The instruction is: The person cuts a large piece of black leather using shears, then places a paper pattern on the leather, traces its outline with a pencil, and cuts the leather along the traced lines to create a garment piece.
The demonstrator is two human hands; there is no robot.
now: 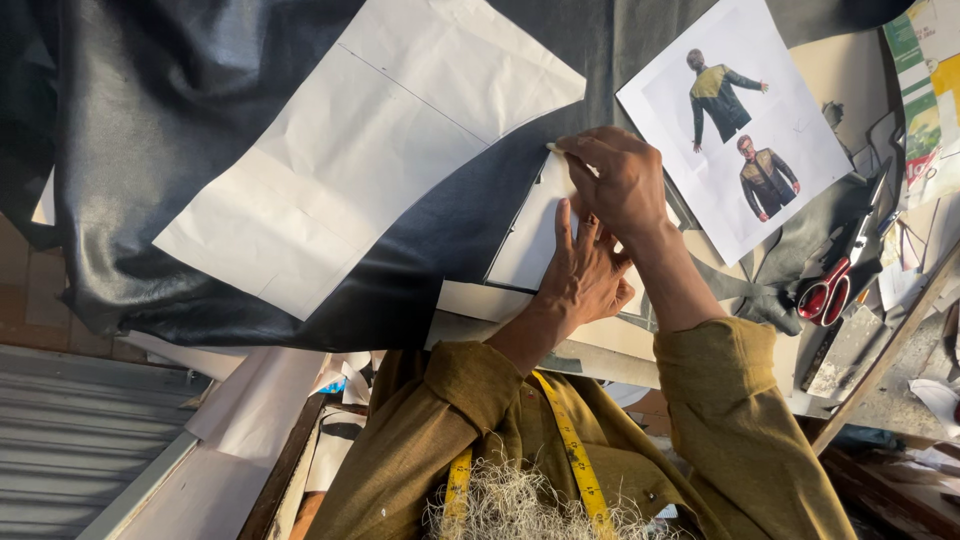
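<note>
small paper pattern (530, 235) on black leather (200, 150), table edge | thin, light, limp, slides on slick hide; best pinned flat by palm near edges | left hand (585, 270) spread flat on it, fingers uncurled | right hand (620, 180) pinching white chalk (553, 147) at its top corner | scissors (835, 280) well apart

The small paper piece (530, 235) is partly covered by both hands. The scissors' (835, 280) blades are half buried among scraps.

Worktable (850, 360) (probably wood) under black leather (180, 150)
</note>
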